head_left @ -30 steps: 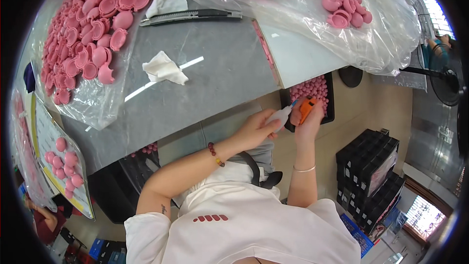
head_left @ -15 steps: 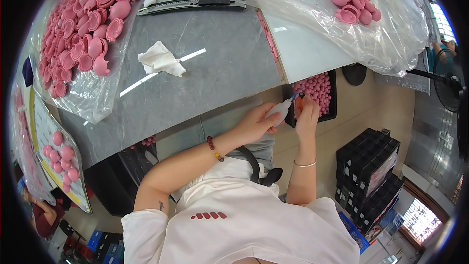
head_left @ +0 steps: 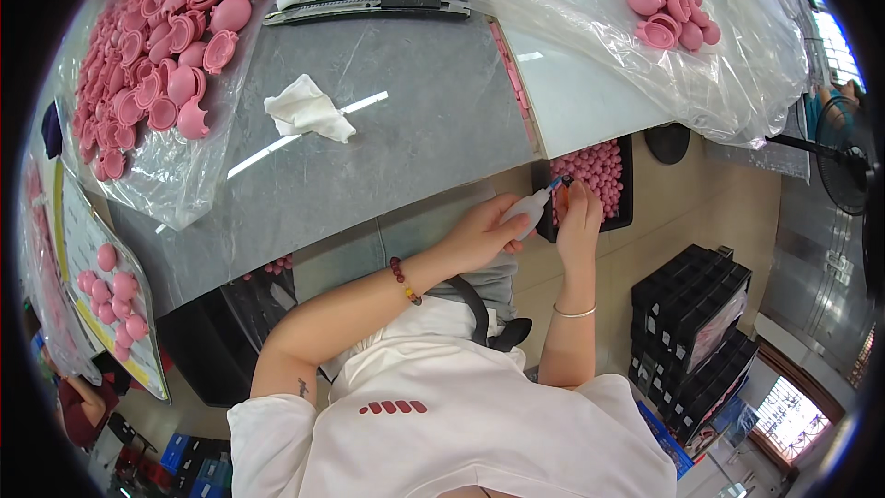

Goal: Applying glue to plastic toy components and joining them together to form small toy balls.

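Observation:
My left hand is closed around a whitish squeeze bottle with a thin blue tip. The tip points at a small black-and-orange piece pinched in the fingers of my right hand. Tip and piece are very close; whether they touch I cannot tell. Both hands are just off the table's front edge, over a black bin of small round pink pieces. My fingers hide part of the held piece.
Pink shell-like parts lie heaped on clear plastic at the left of the grey table. A white cloth and a utility knife rest there too. Stacked black trays stand on the floor at right, a fan beyond.
My hands stay almost in place. The bottle's tip and the small piece have shifted very slightly against each other; the view has moved a little.

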A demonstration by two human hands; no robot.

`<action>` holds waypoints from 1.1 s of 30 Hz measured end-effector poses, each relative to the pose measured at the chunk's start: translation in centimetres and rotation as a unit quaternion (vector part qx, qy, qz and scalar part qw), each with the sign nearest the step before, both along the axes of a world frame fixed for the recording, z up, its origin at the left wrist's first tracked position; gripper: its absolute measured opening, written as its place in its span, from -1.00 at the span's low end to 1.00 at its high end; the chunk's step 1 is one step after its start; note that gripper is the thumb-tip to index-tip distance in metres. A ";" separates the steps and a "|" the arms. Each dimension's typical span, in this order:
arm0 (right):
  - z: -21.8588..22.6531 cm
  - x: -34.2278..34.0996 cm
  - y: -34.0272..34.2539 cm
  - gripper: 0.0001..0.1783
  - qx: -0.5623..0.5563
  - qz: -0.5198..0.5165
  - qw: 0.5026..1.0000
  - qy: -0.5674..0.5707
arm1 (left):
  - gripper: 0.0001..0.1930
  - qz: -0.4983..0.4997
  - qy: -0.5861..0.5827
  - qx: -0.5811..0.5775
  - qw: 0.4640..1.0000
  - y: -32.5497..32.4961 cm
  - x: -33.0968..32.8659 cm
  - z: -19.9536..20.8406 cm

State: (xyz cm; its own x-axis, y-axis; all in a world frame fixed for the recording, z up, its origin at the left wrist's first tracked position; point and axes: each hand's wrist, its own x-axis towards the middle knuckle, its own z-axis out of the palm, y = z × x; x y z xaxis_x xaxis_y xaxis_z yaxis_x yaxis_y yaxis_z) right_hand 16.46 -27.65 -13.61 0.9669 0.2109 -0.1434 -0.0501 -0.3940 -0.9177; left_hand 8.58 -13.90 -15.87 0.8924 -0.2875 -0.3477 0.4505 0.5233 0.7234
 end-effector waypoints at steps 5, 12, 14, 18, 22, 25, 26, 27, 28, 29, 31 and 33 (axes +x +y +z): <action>0.4 0.1 0.2 -0.62 -0.028 0.017 0.999 -0.022 | -0.61 -0.007 0.002 -0.005 1.000 0.0 0.0 0.0; 0.2 0.1 0.0 -0.62 -0.027 0.026 0.999 -0.026 | -0.60 -0.003 -0.003 0.001 1.000 0.0 0.0 -0.1; 0.4 0.1 0.2 -0.63 -0.023 0.014 1.000 -0.011 | -0.61 -0.004 -0.001 -0.003 1.000 0.0 0.0 -0.1; 0.0 0.1 0.0 -0.64 -0.010 0.012 1.000 -0.006 | -0.62 -0.005 0.000 0.008 1.000 0.1 0.0 0.0; -0.1 0.0 0.1 -0.65 -0.006 0.002 1.000 -0.007 | -0.62 0.003 0.000 -0.006 1.000 0.0 -0.1 -0.2; 0.0 0.0 0.1 -0.65 -0.004 0.000 1.000 -0.006 | -0.62 -0.007 0.001 -0.007 1.000 0.1 0.0 -0.1; 0.0 0.1 0.1 -0.65 -0.011 0.005 1.000 -0.006 | -0.62 -0.001 0.003 -0.007 1.000 0.1 0.0 0.0; 0.1 0.0 0.1 -0.65 -0.011 0.005 1.000 -0.005 | -0.63 0.006 0.005 -0.007 1.000 0.0 0.0 0.1; 0.1 0.0 0.1 -0.64 -0.009 0.008 1.000 -0.007 | -0.63 0.007 0.005 -0.007 1.000 0.0 0.0 0.0; 0.1 0.0 0.2 -0.64 -0.008 0.012 1.000 -0.008 | -0.63 0.006 0.006 -0.005 1.000 0.0 0.0 0.0; 0.1 0.0 0.2 -0.64 -0.010 0.005 1.000 -0.007 | -0.63 0.005 0.007 -0.003 1.000 0.1 0.0 0.0; 0.1 0.0 0.2 -0.64 -0.012 -0.003 1.000 -0.007 | -0.64 -0.001 0.006 -0.004 1.000 0.2 0.0 0.1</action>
